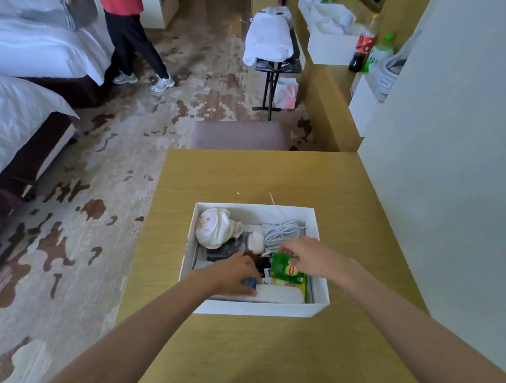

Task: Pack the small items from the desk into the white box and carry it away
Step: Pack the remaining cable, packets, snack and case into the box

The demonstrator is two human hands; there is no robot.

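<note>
1. Box (321, 296) sits on the desk (276, 175), near the front edge, lid off. Only 1 view, the head camera, shows it.
2. Already inside: a rolled white cloth (214, 229) at the far left, a coiled white cable (283, 233) at the far right, dark bits in the middle, and a long white case (281, 295) against the near wall.
3. Right hand (310, 254) pinches a green tea packet (285, 268) over the right side of the box, fingers closed on its top edge; more packets stand beneath it.
4. Left hand (235, 273) reaches into the near-left part, curled over a small blue thing (250, 281); I cannot tell if it grips or just presses.
5. Desk around the box looks bare, so packing seems nearly done.
6. Left to do, I judge: let go of both items, then lift the box and carry it off.
</note>
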